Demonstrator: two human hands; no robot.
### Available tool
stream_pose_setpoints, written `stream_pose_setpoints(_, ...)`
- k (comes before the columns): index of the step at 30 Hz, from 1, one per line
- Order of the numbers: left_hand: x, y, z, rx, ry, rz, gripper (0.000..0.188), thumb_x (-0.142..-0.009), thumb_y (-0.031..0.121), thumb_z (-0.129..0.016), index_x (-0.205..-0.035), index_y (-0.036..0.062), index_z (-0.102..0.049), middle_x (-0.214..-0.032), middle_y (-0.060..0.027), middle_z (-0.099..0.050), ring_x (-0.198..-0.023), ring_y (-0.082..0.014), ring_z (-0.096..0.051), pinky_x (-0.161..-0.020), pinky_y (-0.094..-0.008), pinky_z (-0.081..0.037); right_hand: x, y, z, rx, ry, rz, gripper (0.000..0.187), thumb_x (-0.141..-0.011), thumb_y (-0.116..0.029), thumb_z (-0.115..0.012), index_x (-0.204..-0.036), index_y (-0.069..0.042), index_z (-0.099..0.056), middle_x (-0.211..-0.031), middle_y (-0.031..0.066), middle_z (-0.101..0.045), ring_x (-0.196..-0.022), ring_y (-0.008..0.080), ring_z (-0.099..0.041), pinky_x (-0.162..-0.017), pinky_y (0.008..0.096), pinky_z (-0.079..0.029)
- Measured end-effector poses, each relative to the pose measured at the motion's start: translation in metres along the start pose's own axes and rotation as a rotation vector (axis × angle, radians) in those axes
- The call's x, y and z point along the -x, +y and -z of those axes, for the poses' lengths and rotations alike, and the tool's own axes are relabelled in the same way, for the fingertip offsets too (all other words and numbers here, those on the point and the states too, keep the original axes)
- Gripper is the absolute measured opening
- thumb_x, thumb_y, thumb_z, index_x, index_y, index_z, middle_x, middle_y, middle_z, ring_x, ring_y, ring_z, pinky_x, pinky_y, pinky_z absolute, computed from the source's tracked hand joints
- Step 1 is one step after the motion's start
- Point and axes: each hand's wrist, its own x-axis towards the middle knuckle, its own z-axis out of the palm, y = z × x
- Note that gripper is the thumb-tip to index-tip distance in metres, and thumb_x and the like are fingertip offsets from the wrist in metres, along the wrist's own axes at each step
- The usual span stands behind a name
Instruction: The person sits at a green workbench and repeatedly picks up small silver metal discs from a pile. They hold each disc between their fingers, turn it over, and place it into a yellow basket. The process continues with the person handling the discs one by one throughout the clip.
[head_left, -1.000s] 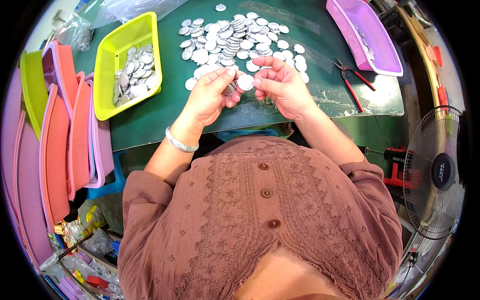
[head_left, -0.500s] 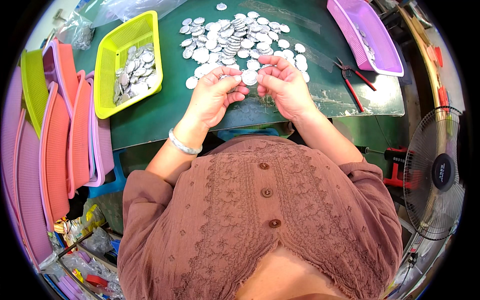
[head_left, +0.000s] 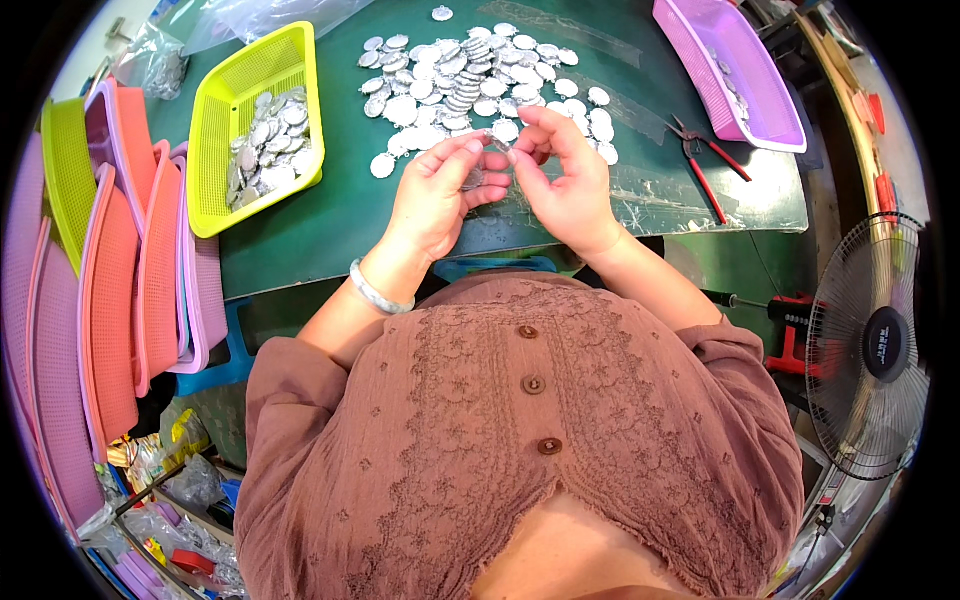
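Note:
A small round silver pendant (head_left: 501, 146) is pinched between the fingertips of my left hand (head_left: 432, 198) and my right hand (head_left: 573, 192). It is turned nearly edge-on. Another silver disc (head_left: 473, 179) seems to rest within the curled fingers of my left hand, partly covered by them. Just beyond both hands, a loose heap of similar silver pendants (head_left: 465, 85) spreads over the green tabletop (head_left: 330, 235). More of these discs (head_left: 272, 140) lie in the yellow-green basket (head_left: 308, 165) at the left.
Red-handled pliers (head_left: 706, 165) lie open right of the heap. A purple basket (head_left: 775, 120) with a few discs stands at the far right. Stacked coloured baskets (head_left: 110, 300) fill the left side. A fan (head_left: 870, 350) is at the right, off the table.
The pendant has turned from facing up to nearly edge-on between my fingertips. My left hand has shifted slightly right, and both hands have tilted.

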Motion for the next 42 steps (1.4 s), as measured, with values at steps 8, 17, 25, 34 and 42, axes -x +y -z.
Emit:
stream_pose_setpoints(8, -0.003, -0.002, 0.009, 0.155, -0.167, 0.062, 0.024, -0.089, 0.013, -0.046, -0.107, -0.002, -0.053, -0.091, -0.0117, -0.06, -0.075, -0.0163, -0.06, -0.064, -0.026, -0.052, -0.003, 0.001, 0.001, 0.172, -0.068, 0.225, 0.036, -0.068, 0.005, -0.06, -0.103, -0.005, -0.054, -0.074, 0.0051, -0.058, -0.064, 0.0209, -0.054, -0.059, 0.0291, -0.044)
stream_pose_setpoints(17, -0.004, 0.005, 0.014, 0.163, -0.17, 0.174, 0.029, -0.09, 0.016, -0.041, -0.109, -0.0028, -0.051, -0.086, -0.0131, -0.061, -0.07, -0.0173, -0.06, -0.058, -0.0245, -0.05, -0.007, 0.007, 0.016, 0.011, -0.047, -0.041, 0.033, -0.075, 0.003, -0.057, -0.107, -0.004, -0.053, -0.081, 0.0051, -0.06, -0.075, 0.0114, -0.057, -0.068, 0.0246, -0.046)
stream_pose_setpoints(25, -0.005, 0.005, 0.018, 0.184, -0.175, 0.187, 0.027, -0.09, 0.021, -0.042, -0.104, -0.0012, -0.052, -0.087, -0.0137, -0.06, -0.073, -0.0186, -0.059, -0.057, -0.0253, -0.05, -0.016, 0.031, 0.041, 0.522, -0.129, 0.001, 0.037, -0.072, -0.004, -0.059, -0.109, -0.005, -0.052, -0.089, 0.0077, -0.06, -0.083, 0.0223, -0.054, -0.071, 0.0331, -0.043)
stream_pose_setpoints(34, -0.004, 0.004, 0.022, 0.146, -0.12, 0.16, 0.011, -0.084, 0.012, -0.053, -0.092, 0.0049, -0.054, -0.083, -0.0093, -0.059, -0.069, -0.0155, -0.056, -0.056, -0.0238, -0.046, -0.026, 0.039, 0.013, 0.793, -0.303, 0.143, 0.046, -0.066, -0.013, -0.067, -0.109, -0.008, -0.051, -0.083, 0.0049, -0.059, -0.083, 0.0241, -0.051, -0.075, 0.0365, -0.038)
stream_pose_setpoints(42, 0.0, 0.007, 0.024, -0.031, -0.005, 0.182, 0.014, -0.083, 0.008, -0.052, -0.096, 0.0044, -0.053, -0.079, -0.0052, -0.057, -0.066, -0.0127, -0.053, -0.053, -0.0207, -0.043, -0.031, 0.045, 0.004, 0.817, -0.351, 0.139, 0.048, -0.066, -0.011, -0.066, -0.111, -0.008, -0.05, -0.081, 0.0048, -0.058, -0.084, 0.024, -0.05, -0.077, 0.0363, -0.036)
